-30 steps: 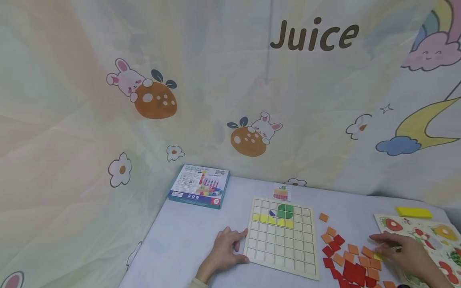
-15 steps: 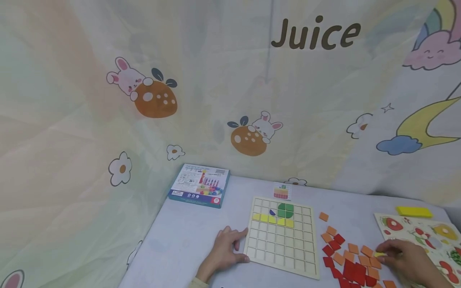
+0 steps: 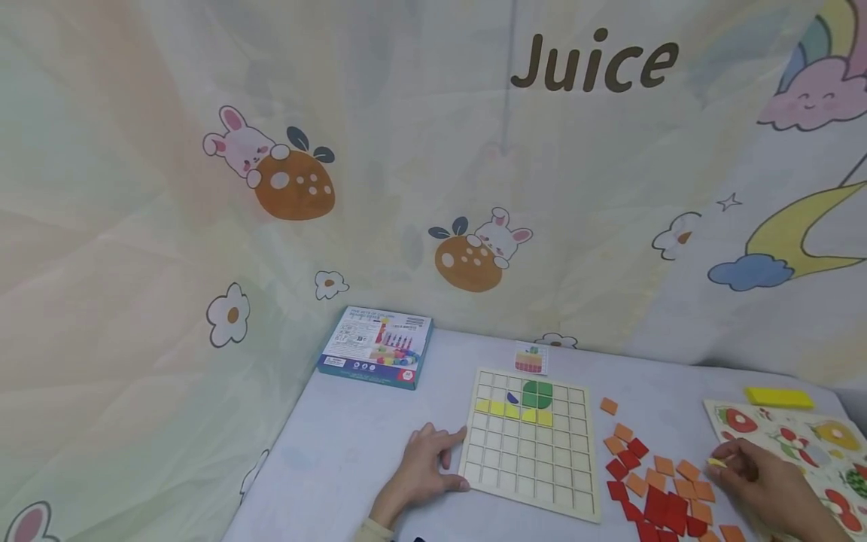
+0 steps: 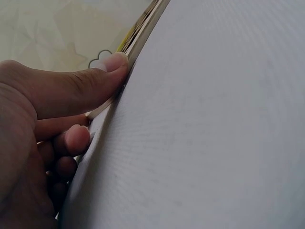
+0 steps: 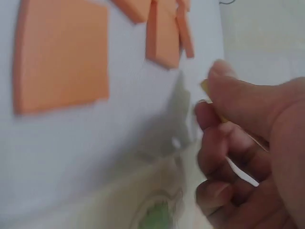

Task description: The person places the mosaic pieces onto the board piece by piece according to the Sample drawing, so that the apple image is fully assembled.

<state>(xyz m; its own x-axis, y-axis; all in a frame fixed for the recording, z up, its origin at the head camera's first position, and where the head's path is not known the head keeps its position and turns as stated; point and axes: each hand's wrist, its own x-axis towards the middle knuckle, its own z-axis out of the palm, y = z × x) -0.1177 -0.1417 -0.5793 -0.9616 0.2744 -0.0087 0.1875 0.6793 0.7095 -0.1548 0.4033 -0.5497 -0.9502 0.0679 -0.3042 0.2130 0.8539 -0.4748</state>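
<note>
A pale gridded board lies on the table, holding a row of yellow square tiles, several green pieces and one blue piece. My left hand touches the board's left edge with thumb and index finger spread apart; in the left wrist view the thumb presses that edge. Raised beside the loose tiles, my right hand pinches a small yellow tile between thumb and finger. Only a thin edge of it shows in the right wrist view.
Orange tiles and red tiles lie scattered right of the board. A fruit-picture board and a yellow block are at the far right. Behind the grid stands a small cake picture card; a box lies back left.
My right hand came down to a yellow tile among the orange ones, pinched it and lifted it slightly. The left hand stays at the board's edge.
</note>
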